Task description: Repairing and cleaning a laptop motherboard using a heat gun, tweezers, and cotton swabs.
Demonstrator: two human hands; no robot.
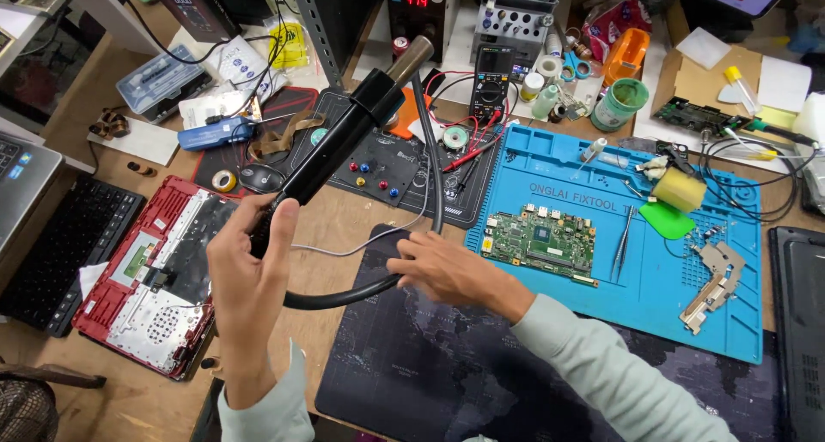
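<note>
Over the cluttered wooden workbench, the left hand is wrapped tight around the grip of a long black hot-air wand with a brass-coloured metal nozzle, which slants up and away toward the back of the bench. The right hand lies with its fingers together on the wand's thick black cable, which loops across the edge of a dark printed desk mat. The raised wand hides part of a black work mat with coloured knobs behind it. Just right of the right hand, a green rectangular circuit board lies on a bright blue silicone repair mat with pale lettering along its upper part, metal tweezers beside it. To the left sits an opened red laptop shell. At the back stand a black multimeter with red leads, a round green tub and a brown cardboard box.
</note>
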